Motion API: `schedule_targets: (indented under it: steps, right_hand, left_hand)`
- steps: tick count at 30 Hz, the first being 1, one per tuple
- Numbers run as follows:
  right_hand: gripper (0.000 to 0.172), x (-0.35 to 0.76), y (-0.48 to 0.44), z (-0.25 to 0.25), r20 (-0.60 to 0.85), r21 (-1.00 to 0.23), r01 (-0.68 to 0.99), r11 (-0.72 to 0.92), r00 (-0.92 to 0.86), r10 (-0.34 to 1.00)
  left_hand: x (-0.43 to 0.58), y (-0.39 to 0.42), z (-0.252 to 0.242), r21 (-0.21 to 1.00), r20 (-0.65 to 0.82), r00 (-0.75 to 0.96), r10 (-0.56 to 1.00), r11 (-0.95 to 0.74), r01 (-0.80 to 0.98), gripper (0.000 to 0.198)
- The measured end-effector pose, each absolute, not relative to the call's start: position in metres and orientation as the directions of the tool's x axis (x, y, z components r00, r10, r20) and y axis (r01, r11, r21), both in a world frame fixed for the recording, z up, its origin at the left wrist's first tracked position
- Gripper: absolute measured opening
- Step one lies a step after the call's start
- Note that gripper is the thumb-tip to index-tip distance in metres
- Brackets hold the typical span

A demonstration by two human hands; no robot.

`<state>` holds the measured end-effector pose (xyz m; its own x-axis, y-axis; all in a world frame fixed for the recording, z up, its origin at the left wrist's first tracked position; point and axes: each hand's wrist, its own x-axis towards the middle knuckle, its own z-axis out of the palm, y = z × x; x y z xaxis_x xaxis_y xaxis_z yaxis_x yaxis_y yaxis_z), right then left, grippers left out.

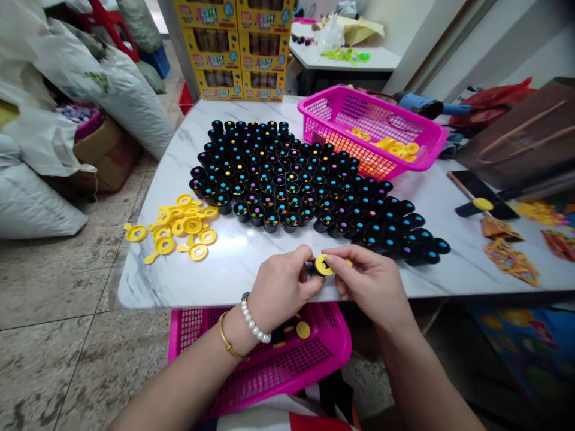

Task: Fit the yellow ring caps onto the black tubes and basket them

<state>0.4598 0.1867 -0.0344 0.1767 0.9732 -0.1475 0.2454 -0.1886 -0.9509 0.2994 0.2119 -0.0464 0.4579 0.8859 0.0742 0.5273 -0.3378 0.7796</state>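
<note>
Near the table's front edge, my left hand (285,278) is closed around a small black cup (314,270), tilted with its mouth toward the right. My right hand (371,278) pinches a yellow ring lid (322,265) at the cup's mouth; whether it is fully seated I cannot tell. Behind my hands stand many small black cups (291,220) in close rows, with blue, purple, yellow or pink dots inside. To their left lies a loose pile of yellow lids (192,225), each a ring with a tab and flap.
A pink basket (341,353) sits below the table edge, holding a few capped cups. Another pink basket (309,123) with yellow lids stands at the back right. Yellow boxes (218,93) are stacked behind. At right lie a lidded cup (469,208) and orange wrappers (511,263).
</note>
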Motion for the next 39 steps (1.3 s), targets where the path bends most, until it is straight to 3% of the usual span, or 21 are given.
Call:
schedule_targets:
  steps: [16,20,23,30,34,39]
  right_hand:
    - [0.026,0.457,0.187,-0.036,-0.159,-0.951,0.232,-0.203,0.194,0.968]
    - [0.026,0.458,0.187,-0.038,-0.160,-0.956,0.218,-0.197,0.176,0.971]
    - [0.022,0.456,0.185,-0.039,-0.129,-0.964,0.211,-0.163,0.168,0.977]
    - [0.021,0.454,0.186,-0.041,-0.115,-0.976,0.170,-0.137,0.133,0.984]
    - [0.022,0.456,0.188,-0.041,-0.124,-0.983,0.130,-0.130,0.054,0.991]
    - [0.023,0.457,0.185,-0.046,-0.091,-0.986,0.135,-0.102,0.089,0.992]
  left_hand:
    - [0.297,0.212,-0.045,0.790,0.107,0.455,0.884,-0.354,0.500,0.008]
    - [0.292,0.219,-0.037,0.891,0.013,0.532,0.846,-0.251,0.377,0.013]
    - [0.293,0.226,-0.034,0.901,-0.027,0.529,0.848,-0.209,0.380,0.024]
    - [0.296,0.219,-0.042,0.846,0.048,0.483,0.875,-0.292,0.446,0.021]
    - [0.294,0.213,-0.047,0.782,0.171,0.540,0.824,-0.447,0.434,0.032]
    - [0.296,0.213,-0.049,0.739,0.187,0.538,0.822,-0.479,0.474,0.015]
